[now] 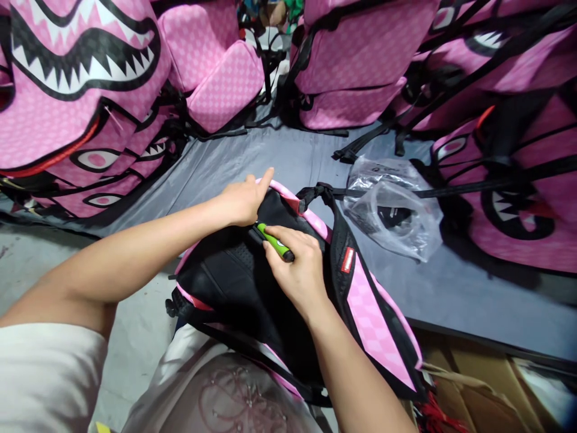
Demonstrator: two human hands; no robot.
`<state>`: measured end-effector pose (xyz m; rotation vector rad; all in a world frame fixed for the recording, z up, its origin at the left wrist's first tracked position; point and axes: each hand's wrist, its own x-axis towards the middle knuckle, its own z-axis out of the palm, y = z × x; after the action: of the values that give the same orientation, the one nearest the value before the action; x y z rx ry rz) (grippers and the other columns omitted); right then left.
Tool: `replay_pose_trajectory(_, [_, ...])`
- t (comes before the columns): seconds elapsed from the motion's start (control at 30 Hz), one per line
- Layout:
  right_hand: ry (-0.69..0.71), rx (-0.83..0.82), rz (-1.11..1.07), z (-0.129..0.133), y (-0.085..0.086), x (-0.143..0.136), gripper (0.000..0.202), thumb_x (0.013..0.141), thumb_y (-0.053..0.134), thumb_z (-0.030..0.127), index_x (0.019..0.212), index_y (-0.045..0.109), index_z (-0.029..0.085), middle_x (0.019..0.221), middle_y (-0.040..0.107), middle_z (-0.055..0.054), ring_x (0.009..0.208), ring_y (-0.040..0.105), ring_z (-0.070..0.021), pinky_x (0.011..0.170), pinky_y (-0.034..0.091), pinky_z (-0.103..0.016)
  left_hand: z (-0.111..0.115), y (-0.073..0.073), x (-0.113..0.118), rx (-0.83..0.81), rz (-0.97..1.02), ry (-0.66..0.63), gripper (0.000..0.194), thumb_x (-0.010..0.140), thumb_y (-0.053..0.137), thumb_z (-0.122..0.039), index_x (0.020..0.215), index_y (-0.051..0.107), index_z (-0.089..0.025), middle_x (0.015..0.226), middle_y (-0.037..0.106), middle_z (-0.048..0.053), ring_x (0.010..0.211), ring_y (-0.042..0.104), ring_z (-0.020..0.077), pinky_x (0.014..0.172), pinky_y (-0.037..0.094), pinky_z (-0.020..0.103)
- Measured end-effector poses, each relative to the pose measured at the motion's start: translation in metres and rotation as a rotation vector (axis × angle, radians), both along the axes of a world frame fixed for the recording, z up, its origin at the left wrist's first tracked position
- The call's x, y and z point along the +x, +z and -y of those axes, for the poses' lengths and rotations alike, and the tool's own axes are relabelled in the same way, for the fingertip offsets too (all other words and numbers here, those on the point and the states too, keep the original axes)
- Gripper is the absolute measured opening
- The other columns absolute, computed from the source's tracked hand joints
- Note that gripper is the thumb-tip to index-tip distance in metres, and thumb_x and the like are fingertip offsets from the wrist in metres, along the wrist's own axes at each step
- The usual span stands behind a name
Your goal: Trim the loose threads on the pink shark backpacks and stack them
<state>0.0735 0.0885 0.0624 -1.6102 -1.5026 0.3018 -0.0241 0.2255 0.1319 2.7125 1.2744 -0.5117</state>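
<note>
Backpacks (356, 57) line grey table (311, 156); left hand (238, 201) half-curled on bag (270, 307), right hand (301, 264) clasping tool (271, 240).

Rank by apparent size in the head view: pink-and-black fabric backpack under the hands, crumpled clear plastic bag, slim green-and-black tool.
1. Backpack
2. Plastic bag
3. Tool, partly hidden

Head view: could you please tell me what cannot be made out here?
In the head view:
Green tool: tip, lost against the black backpack.
Left hand: some fingers, hidden behind the hand itself.
Red label: lettering, too small.
Dark item: its nature, veiled by the clear bag.
Upper-left bag: cut off by the picture's edges.
</note>
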Motion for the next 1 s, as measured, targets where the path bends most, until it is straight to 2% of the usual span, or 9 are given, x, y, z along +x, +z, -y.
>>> replay_pose_trajectory(0.43, [-0.017,-0.036,-0.044,-0.002,0.001,0.0,0.019,0.083,0.065,0.017,0.098,0.073,0.024,0.102,0.077,-0.003,0.095,0.071,-0.0231,0.09,0.052,-0.041,-0.001,-0.002,-0.003,0.045,-0.008,-0.043,0.102,0.082,0.063,-0.031,0.157,-0.004,-0.016,0.135,0.049,0.021,0.111,0.064,0.0314,0.082,0.052,0.033])
replay_pose_trajectory(0.53, [-0.028,-0.078,-0.058,0.003,0.014,0.004,0.013,0.082,0.065,0.017,0.091,0.072,0.024,0.094,0.077,-0.002,0.089,0.071,-0.0222,0.087,0.052,-0.039,-0.001,-0.001,-0.003,0.053,-0.014,-0.04,0.102,0.082,0.062,-0.033,0.157,-0.005,-0.016,0.136,0.048,0.021,0.112,0.064,0.0308,0.082,0.052,0.033])
replay_pose_trajectory(0.6, [-0.06,-0.012,-0.033,0.012,0.03,0.018,0.009,0.082,0.065,0.019,0.086,0.071,0.024,0.095,0.077,-0.002,0.092,0.071,-0.0228,0.09,0.051,-0.04,0.0,0.001,-0.003,0.048,-0.019,-0.031,0.101,0.083,0.062,-0.035,0.157,-0.006,-0.018,0.137,0.048,0.02,0.112,0.064,0.0309,0.082,0.052,0.034])
replay_pose_trajectory(0.7, [-0.193,0.225,0.012,0.027,0.047,0.062,0.012,0.087,0.055,0.02,0.09,0.067,0.024,0.11,0.074,-0.005,0.105,0.068,-0.0221,0.098,0.048,-0.04,0.0,0.001,-0.004,0.041,-0.019,-0.026,0.1,0.084,0.06,-0.034,0.157,-0.007,-0.018,0.136,0.049,0.019,0.113,0.064,0.0312,0.082,0.052,0.034])
replay_pose_trajectory(0.77, [-0.42,0.245,0.156,0.028,0.044,0.108,0.021,0.09,0.046,0.017,0.099,0.064,0.022,0.109,0.072,-0.007,0.105,0.067,-0.0213,0.096,0.049,-0.039,-0.001,-0.001,-0.004,0.041,-0.008,-0.027,0.1,0.084,0.061,-0.032,0.157,-0.007,-0.018,0.136,0.049,0.019,0.114,0.063,0.0309,0.083,0.052,0.035])
replay_pose_trajectory(0.8, [-0.527,0.114,0.295,0.025,0.037,0.133,0.028,0.089,0.043,0.014,0.108,0.063,0.02,0.109,0.072,-0.008,0.103,0.067,-0.0213,0.093,0.05,-0.037,-0.001,-0.003,-0.004,0.039,-0.001,-0.025,0.101,0.084,0.061,-0.031,0.157,-0.007,-0.017,0.136,0.049,0.019,0.114,0.063,0.0309,0.083,0.052,0.035])
replay_pose_trajectory(0.87, [-0.551,-0.357,0.682,0.015,0.014,0.182,0.04,0.087,0.04,0.01,0.121,0.06,0.016,0.112,0.07,-0.011,0.104,0.067,-0.0216,0.087,0.051,-0.033,-0.003,-0.006,-0.003,0.033,0.01,-0.016,0.102,0.083,0.063,-0.03,0.157,-0.006,-0.018,0.136,0.049,0.018,0.113,0.063,0.0312,0.083,0.053,0.036])
replay_pose_trajectory(0.97, [-0.504,-0.562,0.813,-0.004,-0.027,0.236,0.035,0.087,0.042,0.008,0.111,0.067,0.011,0.102,0.072,-0.017,0.09,0.07,-0.027,0.08,0.051,-0.038,-0.005,-0.01,-0.002,0.024,0.025,-0.007,0.102,0.083,0.064,-0.028,0.158,-0.004,-0.018,0.134,0.051,0.019,0.112,0.064,0.032,0.083,0.053,0.037])
replay_pose_trajectory(1.0, [-0.474,-0.589,0.842,-0.01,-0.039,0.248,0.036,0.087,0.041,0.007,0.113,0.067,0.011,0.106,0.071,-0.019,0.088,0.071,-0.027,0.08,0.051,-0.038,-0.005,-0.011,-0.002,0.023,0.032,-0.006,0.102,0.082,0.064,-0.027,0.158,-0.004,-0.018,0.134,0.051,0.019,0.112,0.064,0.032,0.083,0.053,0.037])
